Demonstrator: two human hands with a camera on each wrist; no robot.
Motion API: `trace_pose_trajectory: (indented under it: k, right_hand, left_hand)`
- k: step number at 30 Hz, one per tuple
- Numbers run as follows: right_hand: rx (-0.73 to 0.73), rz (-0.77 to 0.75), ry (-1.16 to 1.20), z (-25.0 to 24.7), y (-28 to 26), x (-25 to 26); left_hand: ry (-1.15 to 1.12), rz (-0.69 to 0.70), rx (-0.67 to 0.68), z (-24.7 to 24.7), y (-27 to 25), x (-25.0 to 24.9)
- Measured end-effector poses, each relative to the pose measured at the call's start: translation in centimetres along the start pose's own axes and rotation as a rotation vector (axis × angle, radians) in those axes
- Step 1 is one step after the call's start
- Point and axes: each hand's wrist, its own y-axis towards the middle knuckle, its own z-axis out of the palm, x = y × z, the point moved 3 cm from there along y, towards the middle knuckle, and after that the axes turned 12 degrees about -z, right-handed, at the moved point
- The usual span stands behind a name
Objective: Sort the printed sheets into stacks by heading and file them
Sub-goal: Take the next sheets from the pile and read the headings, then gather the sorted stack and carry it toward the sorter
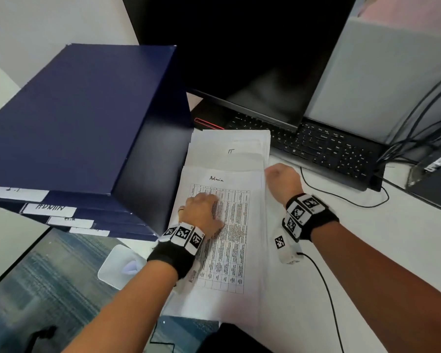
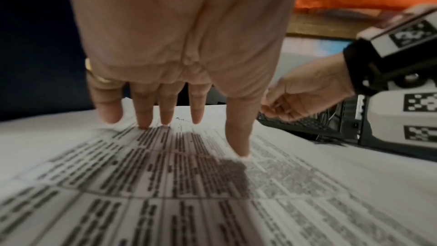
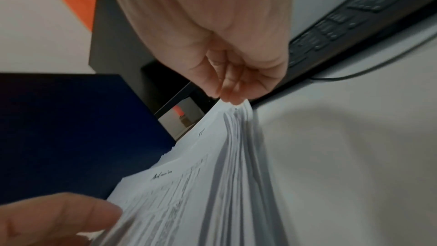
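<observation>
**White paper under both hands, far corner pinched**

Paper is what the next move turns on: the printed sheets (image 1: 236, 225) lie in a loose pile on the white desk (image 1: 341, 263), long axis running away from you toward the keyboard (image 1: 323, 146). Your left hand (image 1: 205, 212) lies flat on the top sheet, headed "Admin", with straight fingers (image 2: 144, 111) pressing the printed table. Your right hand (image 1: 283, 180) sits at the pile's far right corner, fingertips (image 3: 232, 91) curled and pinching the thin edges there, so it is the nearer hand for peeling sheets up. A sheet marked "IT" (image 1: 231, 151) pokes out farther back. The sheets look thin, limp and slippery, edges fanned unevenly. To your left, just beside the pile, stand stiff navy box files (image 1: 69, 118) with white labels, one reading "ADMIN".
</observation>
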Motion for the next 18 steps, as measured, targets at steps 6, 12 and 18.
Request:
trace_pose_trajectory:
  k: [6,12,18]
  right_hand:
    - [0.261,-0.134,-0.383,3.0,1.8,1.9]
    - [0.455,0.038,-0.536,2.7,2.7,0.8]
    - [0.270,-0.078,-0.081,2.2,1.9,1.4]
  left_hand:
    - [0.212,-0.040,0.124,1.3,0.5,0.6]
    - [0.197,-0.037,0.117,1.7,0.8,1.0]
    - [0.193,-0.037,0.124,2.0,1.2,1.3]
